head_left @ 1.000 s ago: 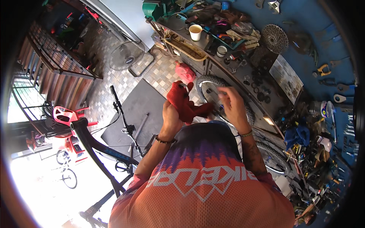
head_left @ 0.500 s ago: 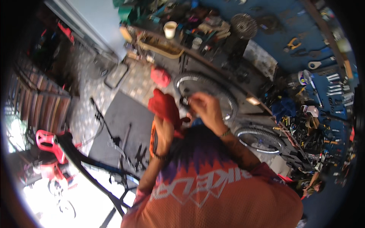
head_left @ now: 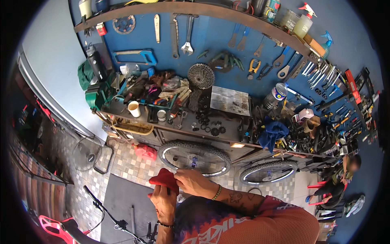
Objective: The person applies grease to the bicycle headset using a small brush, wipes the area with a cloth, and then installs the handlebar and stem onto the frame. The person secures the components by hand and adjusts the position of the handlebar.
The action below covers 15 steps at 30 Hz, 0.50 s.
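— Well, holding a red rag (head_left: 163, 178) up at chest height, above the grey mat (head_left: 122, 199). Left hand (head_left: 164, 203) closed on its lower part, fingers wrapped round the cloth.
— And the right hand (head_left: 194, 183)?
— Pinching the rag's upper edge, fingertips together on the fabric. Something small inside? Cannot tell, folds hiding it.
— Risks?
— Probably a slip: loosening either pinch lets the rag, or anything wrapped in it, drop to the mat beside the bicycle handlebar (head_left: 106, 211) below.
— Anything else close by?
— Two wheels (head_left: 194, 156) leaning against the workbench (head_left: 170, 136) just ahead; swinging the cloth wide could snag a tyre.
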Tool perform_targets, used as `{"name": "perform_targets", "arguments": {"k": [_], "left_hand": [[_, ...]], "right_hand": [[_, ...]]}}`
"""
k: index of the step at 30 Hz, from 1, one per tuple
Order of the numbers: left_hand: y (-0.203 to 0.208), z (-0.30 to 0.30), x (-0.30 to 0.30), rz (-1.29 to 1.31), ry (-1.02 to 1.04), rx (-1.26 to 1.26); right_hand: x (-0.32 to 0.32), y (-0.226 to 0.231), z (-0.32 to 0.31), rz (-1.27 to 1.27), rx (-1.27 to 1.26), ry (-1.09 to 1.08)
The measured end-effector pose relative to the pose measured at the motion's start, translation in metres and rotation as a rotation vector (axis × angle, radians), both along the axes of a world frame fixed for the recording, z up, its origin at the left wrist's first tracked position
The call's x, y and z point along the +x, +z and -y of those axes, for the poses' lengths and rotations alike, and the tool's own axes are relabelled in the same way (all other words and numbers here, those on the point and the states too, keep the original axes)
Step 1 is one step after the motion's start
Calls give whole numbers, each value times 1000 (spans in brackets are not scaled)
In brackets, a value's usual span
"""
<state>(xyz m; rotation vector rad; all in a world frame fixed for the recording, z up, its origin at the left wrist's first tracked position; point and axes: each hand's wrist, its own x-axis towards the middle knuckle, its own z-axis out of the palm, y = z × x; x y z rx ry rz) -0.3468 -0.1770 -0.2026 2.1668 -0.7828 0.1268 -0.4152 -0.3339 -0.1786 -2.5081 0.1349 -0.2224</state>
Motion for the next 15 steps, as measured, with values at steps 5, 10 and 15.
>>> {"name": "perform_targets", "arguments": {"k": [5,10,15], "left_hand": [[-18,47,16,-51,8,-20],[1,96,25,-14,-195,136],[15,158,23,53,-273,239]], "right_hand": [[6,-23,37,73,-27,-12],[-9,-28,94,110,40,-77],[-20,-24,151,150,89,-86]]}}
